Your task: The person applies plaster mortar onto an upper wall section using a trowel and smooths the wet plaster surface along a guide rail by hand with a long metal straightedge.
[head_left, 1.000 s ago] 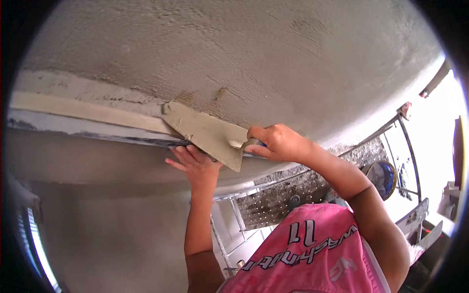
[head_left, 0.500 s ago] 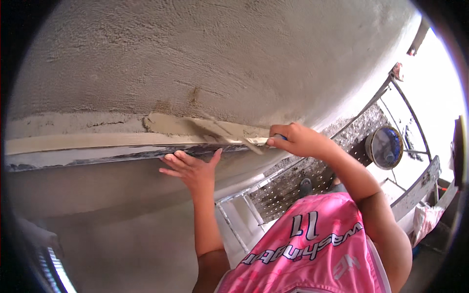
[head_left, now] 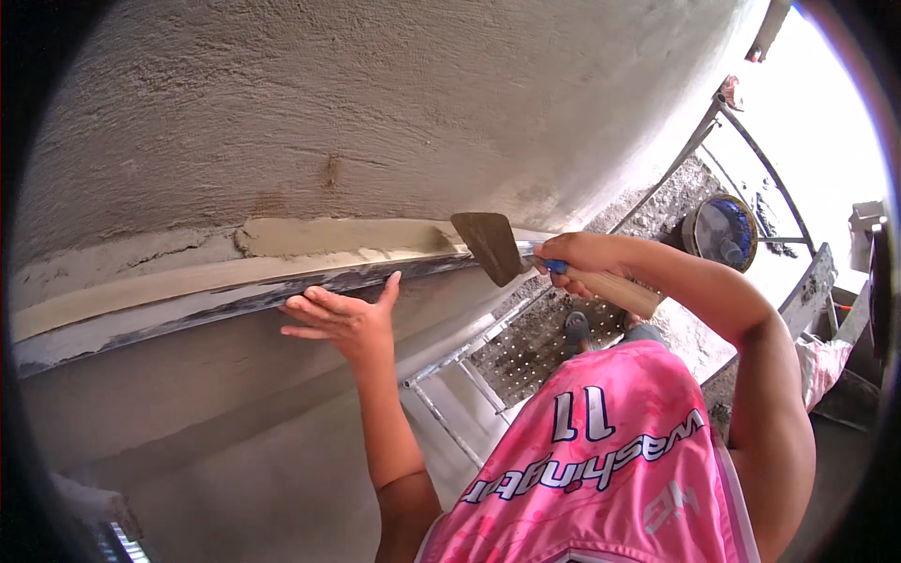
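My left hand [head_left: 343, 324] is open, fingers spread, with its fingertips at the lower edge of a long, smeared metal straightedge [head_left: 150, 314] along the wall ledge. My right hand [head_left: 577, 253] is closed round a trowel [head_left: 488, 246] with a wooden handle and a blue part near the grip; the dark blade is tilted just above the straightedge. A smooth band of pale fresh mortar [head_left: 328, 236] runs along the top of the straightedge. Above it is a rough grey plastered wall [head_left: 375, 113].
A perforated scaffold platform [head_left: 511, 361] is below, with my sandalled foot [head_left: 577, 333] on it. A bucket [head_left: 694, 239] stands at the right, beside a curved metal frame [head_left: 779, 178]. A pale sack [head_left: 821, 366] and grey boards are at the right edge; metal rails [head_left: 436, 418] run below my left hand.
My right hand has drawn the trowel right and turned its blade up off the mortar, leaving a smoother band. My left hand has stayed at the straightedge, its thumb now spread out.
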{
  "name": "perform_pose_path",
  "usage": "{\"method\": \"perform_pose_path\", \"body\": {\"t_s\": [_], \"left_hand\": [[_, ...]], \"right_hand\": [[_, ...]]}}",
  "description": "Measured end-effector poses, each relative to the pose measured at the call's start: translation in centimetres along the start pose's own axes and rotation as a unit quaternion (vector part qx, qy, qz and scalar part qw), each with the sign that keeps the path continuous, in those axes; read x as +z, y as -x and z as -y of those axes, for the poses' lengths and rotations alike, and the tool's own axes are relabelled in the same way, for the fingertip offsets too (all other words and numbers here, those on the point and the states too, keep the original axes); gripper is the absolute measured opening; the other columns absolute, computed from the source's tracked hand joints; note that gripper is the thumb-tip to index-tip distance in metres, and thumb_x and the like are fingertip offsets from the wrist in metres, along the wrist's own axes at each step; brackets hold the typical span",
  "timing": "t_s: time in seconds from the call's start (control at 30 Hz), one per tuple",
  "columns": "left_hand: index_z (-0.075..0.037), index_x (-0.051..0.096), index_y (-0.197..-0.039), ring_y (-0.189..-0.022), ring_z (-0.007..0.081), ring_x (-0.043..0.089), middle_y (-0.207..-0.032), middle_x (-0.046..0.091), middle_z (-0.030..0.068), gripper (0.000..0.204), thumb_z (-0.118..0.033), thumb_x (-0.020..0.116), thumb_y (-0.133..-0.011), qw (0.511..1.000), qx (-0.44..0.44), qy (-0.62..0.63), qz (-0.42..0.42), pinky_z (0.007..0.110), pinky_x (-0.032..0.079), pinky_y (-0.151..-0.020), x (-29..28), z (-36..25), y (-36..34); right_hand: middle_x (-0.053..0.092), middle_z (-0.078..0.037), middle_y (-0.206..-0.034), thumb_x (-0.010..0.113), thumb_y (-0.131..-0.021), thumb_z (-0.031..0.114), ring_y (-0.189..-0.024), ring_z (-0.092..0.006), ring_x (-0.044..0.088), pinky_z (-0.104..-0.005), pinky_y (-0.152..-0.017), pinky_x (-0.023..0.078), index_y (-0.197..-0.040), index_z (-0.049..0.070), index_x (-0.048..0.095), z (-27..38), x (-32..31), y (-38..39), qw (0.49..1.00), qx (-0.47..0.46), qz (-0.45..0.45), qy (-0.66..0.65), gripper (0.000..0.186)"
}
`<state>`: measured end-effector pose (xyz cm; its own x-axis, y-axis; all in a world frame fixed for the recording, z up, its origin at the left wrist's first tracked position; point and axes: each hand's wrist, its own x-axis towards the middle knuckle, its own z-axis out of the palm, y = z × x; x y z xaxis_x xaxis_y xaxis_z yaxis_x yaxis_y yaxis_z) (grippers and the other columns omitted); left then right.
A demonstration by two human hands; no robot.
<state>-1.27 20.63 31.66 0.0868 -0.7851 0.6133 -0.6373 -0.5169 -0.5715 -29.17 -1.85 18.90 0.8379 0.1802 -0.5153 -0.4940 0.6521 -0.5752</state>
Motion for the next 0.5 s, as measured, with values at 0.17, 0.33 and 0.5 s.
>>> {"method": "perform_pose_path", "body": {"t_s": [0.17,0.33,0.5], "left_hand": [[0.005,-0.012,-0.157,-0.152,0.0518,-0.004,-0.164,-0.015,0.0296,0.155,-0.084,0.072,-0.063,1.000,0.006,-0.013,0.012,0.081,0.002,-0.111,-0.8,0.4,0.0],[0.005,-0.014,-0.156,-0.152,0.0516,-0.007,-0.163,-0.017,0.0305,0.155,-0.084,0.072,-0.064,0.999,0.001,-0.016,0.032,0.081,0.001,-0.111,-1.2,0.1,0.0],[0.007,-0.015,-0.156,-0.152,0.0516,-0.008,-0.163,-0.017,0.0314,0.153,-0.083,0.071,-0.066,0.999,-0.003,-0.015,0.049,0.081,0.001,-0.110,-1.4,-0.2,-0.1]], "right_hand": [[0.050,0.000,-0.065,0.045,-0.107,0.046,-0.045,-0.0108,0.046,-0.0279,-0.039,0.041,-0.103,0.010,0.049,-0.6,-1.0,-3.2,0.996,0.044,0.042,-0.061,0.037],[0.050,-0.001,-0.066,0.044,-0.108,0.046,-0.046,-0.0105,0.047,-0.0282,-0.040,0.041,-0.099,0.010,0.049,1.0,-0.8,-3.3,0.993,0.036,0.087,-0.074,0.037],[0.048,-0.001,-0.065,0.043,-0.108,0.046,-0.046,-0.0110,0.048,-0.0273,-0.041,0.042,-0.098,0.011,0.050,3.1,1.2,-1.2,0.996,0.020,0.078,-0.038,0.037]]}}
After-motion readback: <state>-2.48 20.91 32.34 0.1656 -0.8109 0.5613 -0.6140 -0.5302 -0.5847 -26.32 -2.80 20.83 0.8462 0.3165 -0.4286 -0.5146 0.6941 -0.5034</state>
